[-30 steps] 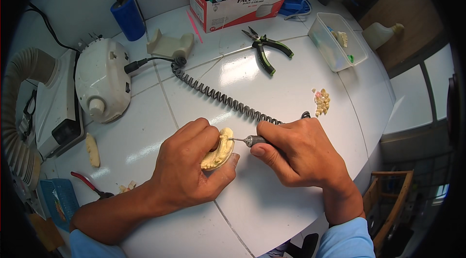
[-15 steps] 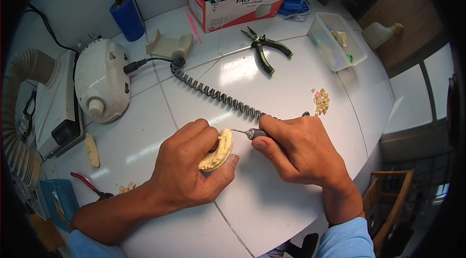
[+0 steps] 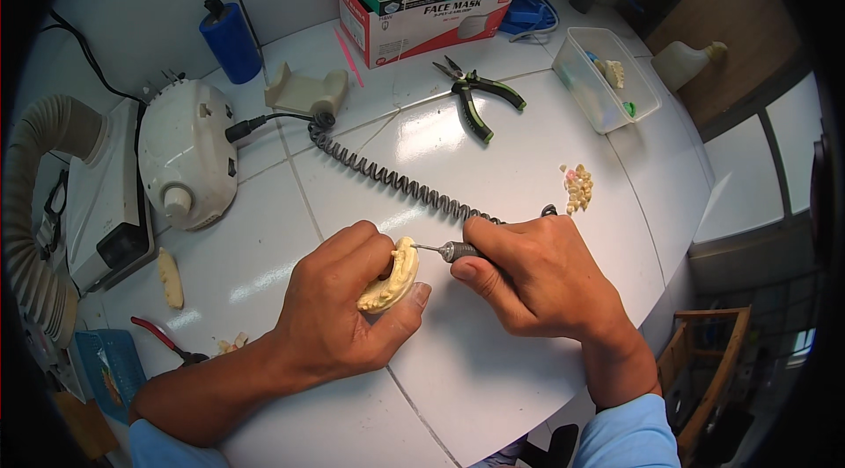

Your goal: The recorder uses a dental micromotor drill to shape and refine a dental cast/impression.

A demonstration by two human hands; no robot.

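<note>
My left hand point(image 3: 348, 301) is closed around a pale yellow dental cast point(image 3: 396, 279), a curved arch with tooth shapes along it. Its thumb presses on the outer side of the arch. In my right hand point(image 3: 537, 279) is a dark rotary handpiece point(image 3: 459, 251), gripped near its front end. The thin metal bur point(image 3: 428, 247) points left, and its tip meets the upper end of the cast. A coiled black cord point(image 3: 400, 179) runs from the handpiece back to a white control unit point(image 3: 188, 156). My fingers hide much of the handpiece body.
Black-and-green pliers point(image 3: 480, 98), a handpiece rest point(image 3: 306, 92) and stacked mask boxes point(image 3: 427, 24) lie beyond my hands. Loose artificial teeth point(image 3: 577, 188) and a clear plastic tub point(image 3: 607, 81) are right. At left are a yellowish strip point(image 3: 170, 278), red-handled pliers point(image 3: 158, 333), a blue basket point(image 3: 110, 371) and a ribbed hose point(image 3: 44, 213).
My right hand has shifted slightly left, bringing the bur from beside the cast's upper end onto it. The left hand keeps its grip on the cast. The whole view has shifted slightly.
</note>
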